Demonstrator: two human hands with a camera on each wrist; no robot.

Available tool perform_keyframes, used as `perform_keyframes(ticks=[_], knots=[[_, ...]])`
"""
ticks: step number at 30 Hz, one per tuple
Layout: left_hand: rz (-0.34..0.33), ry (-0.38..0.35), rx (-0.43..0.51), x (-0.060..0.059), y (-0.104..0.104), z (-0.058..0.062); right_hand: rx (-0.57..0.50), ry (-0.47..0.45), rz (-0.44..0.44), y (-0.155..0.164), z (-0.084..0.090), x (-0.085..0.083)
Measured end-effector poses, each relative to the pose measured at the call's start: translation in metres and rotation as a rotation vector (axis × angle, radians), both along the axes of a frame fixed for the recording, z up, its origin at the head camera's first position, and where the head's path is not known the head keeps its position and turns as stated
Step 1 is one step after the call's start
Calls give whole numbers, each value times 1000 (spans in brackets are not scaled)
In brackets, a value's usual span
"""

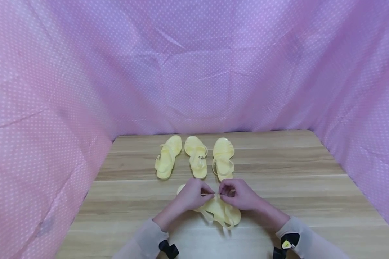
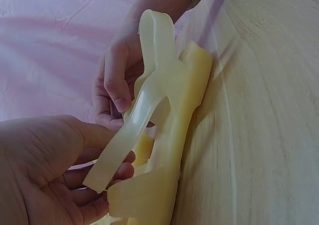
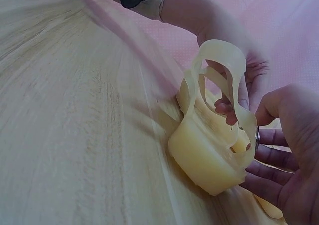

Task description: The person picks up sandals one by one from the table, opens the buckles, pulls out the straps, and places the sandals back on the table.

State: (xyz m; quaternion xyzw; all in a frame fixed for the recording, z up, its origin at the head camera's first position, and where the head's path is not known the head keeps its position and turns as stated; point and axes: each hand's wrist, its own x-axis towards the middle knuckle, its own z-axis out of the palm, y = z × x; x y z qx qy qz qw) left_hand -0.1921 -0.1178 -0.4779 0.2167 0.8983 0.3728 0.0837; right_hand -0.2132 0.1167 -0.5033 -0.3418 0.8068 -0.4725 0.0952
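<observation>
While both wrists rest low at the near table (image 1: 311,172) edge:
Left hand (image 1: 191,196): fingers curled, pinching the sandal (image 1: 218,212) strap.
Right hand (image 1: 241,194): pinching the same strap.
Sandal: near centre, between hands.
Far row: three sandals (image 1: 196,156).

The head camera looks down from above at the table (image 1: 278,169), while both wrist cameras sit close on the same sandal (image 2: 169,135).

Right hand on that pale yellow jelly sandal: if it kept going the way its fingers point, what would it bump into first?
Probably the left hand: the right hand points at it across the pale yellow jelly sandal, both pinching its strap.
</observation>
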Motion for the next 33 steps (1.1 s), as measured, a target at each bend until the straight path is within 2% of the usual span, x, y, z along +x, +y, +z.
perform_keyframes(ticks=[4,8,12,16,19,22,26,33], knots=[[0,6,19,1,-2,1,11,-4,0,0,-1,-1],[41,96,-13,4,-3,2,20,8,20,1,0,1],[164,200,-97,6,-11,2,41,40,52,11,3,9],[294,207,-211,9,-27,-3,86,131,104,25,3,21],[346,192,-280,11,-39,-8,145,195,134,31,4,30],[361,183,-285,13,-47,-12,208,231,143,31,7,38],[358,186,-258,15,-51,-11,241,271,123,27,7,43],[346,180,-247,13,-48,-2,195,329,45,23,3,44]])
